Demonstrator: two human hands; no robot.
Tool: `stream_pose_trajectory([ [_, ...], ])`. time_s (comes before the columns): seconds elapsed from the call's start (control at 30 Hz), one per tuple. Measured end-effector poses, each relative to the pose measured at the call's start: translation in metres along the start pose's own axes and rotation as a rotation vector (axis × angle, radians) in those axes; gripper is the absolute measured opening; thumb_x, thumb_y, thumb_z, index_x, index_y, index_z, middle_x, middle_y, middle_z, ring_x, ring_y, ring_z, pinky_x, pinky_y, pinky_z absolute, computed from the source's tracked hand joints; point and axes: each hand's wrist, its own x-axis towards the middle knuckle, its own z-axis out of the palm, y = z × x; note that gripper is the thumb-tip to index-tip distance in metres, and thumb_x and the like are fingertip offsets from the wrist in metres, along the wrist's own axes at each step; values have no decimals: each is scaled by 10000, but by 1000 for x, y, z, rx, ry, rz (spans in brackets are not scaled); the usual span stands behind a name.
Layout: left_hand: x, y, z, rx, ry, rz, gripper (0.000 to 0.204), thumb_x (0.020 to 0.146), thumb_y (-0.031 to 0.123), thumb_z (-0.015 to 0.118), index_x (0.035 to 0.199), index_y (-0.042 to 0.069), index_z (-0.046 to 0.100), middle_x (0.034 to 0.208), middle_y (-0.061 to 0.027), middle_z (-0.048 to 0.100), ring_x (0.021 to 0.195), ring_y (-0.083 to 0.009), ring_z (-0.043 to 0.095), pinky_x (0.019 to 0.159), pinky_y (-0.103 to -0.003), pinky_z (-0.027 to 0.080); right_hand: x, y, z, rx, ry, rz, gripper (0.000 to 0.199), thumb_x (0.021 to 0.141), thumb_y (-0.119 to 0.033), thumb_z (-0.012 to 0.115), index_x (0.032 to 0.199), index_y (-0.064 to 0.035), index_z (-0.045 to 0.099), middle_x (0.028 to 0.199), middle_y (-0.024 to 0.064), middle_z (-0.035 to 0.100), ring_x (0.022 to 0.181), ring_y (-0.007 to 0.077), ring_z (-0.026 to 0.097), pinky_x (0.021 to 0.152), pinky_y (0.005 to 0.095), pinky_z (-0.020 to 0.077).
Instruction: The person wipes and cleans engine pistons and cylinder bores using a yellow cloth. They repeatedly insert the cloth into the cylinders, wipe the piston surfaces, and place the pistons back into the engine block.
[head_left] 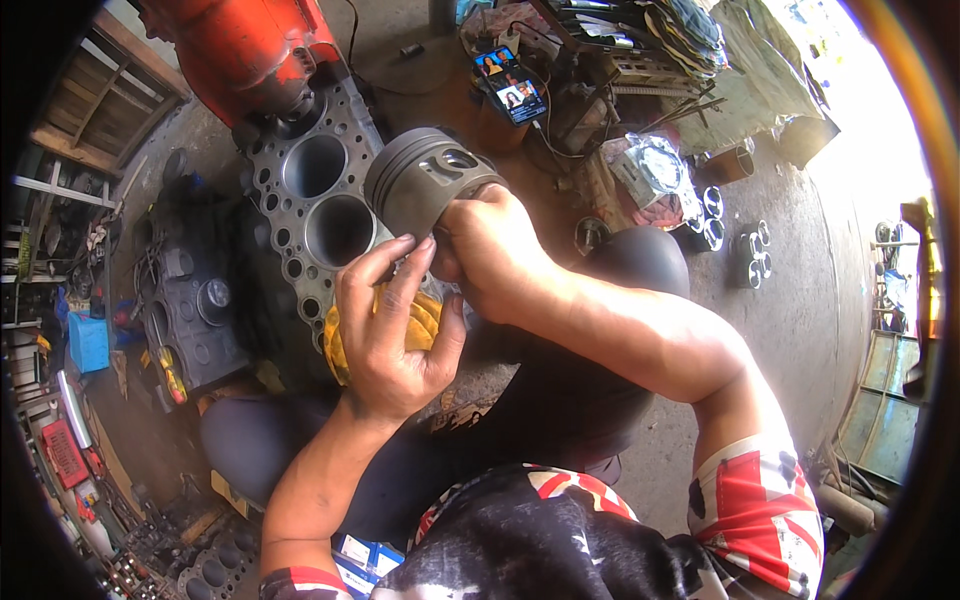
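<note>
Fingers of my left hand (395,330) are curled around a yellow rag (420,325), index and middle stretched up so their tips touch the lower skirt of the grey piston (425,185). My right hand (490,250) is closed around the piston's bottom end, holding it up in front of me with the crown tilted away to the upper left, ring grooves and the pin hole facing up. It hangs just over the engine block (310,200), close to the open cylinder bores but not in one.

To do this wiping well, I judge the right hand should keep a firm, steady clamp and turn the piston slowly while the left presses the cloth flat against the metal (bunched cloth skips the grooves). I'd keep bare fingertips off the cleaned surface, and keep the piston clear of the block's edge so the skirt takes no knock.

As for pose: my right forearm comes in from the lower right, elbow bent, wrist cocked inward. My left forearm rises from the lower edge, nearly straight up, palm turned toward the piston. Both hands meet almost touching, above my knees as I crouch on the concrete floor (790,290).
</note>
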Motion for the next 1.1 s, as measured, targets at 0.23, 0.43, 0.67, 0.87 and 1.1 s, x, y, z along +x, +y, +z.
stream_pose_trajectory([
  [0.23, -1, -2, -1, -21, -14, -8, 527, 853, 105, 803, 1350, -8, 672, 1310, -182, 618, 1179, -341, 615, 1018, -438, 505, -8, -4, 6, -37, 109, -8, 86, 882, -17, 559, 850, 36, 618, 704, 95, 601, 542, 165, 528, 500, 358, 388],
  [0.43, -2, 0, 1, -50, 2, -7, 558, 846, 98, 800, 1369, -27, 651, 1338, -204, 613, 1186, -354, 613, 1032, -444, 496, -2, -4, 4, 25, 59, 16, 73, 894, -11, 564, 889, 29, 624, 721, 95, 613, 541, 167, 542, 492, 351, 394],
  [0.67, -2, 0, 1, -10, -32, -22, 612, 838, 98, 800, 1415, -22, 634, 1329, -199, 598, 1186, -358, 606, 1028, -442, 494, 1, 1, -2, 34, 17, 24, 82, 896, 2, 558, 901, 21, 638, 729, 84, 617, 540, 164, 543, 492, 343, 397],
  [0.87, -3, -1, -1, 12, -81, 4, 627, 866, 95, 793, 1445, -43, 595, 1377, -221, 579, 1263, -365, 590, 1084, -445, 492, 0, 0, 0, 48, 16, 3, 92, 892, 4, 554, 892, 9, 646, 726, 75, 618, 536, 163, 537, 498, 345, 394],
  [1.1, -3, -2, 1, -11, -40, -4, 608, 837, 91, 790, 1416, -7, 635, 1339, -196, 600, 1199, -354, 607, 1036, -448, 490, 1, 0, 0, 38, 13, 20, 102, 899, 0, 544, 872, -2, 642, 714, 75, 612, 538, 165, 541, 511, 344, 402],
])
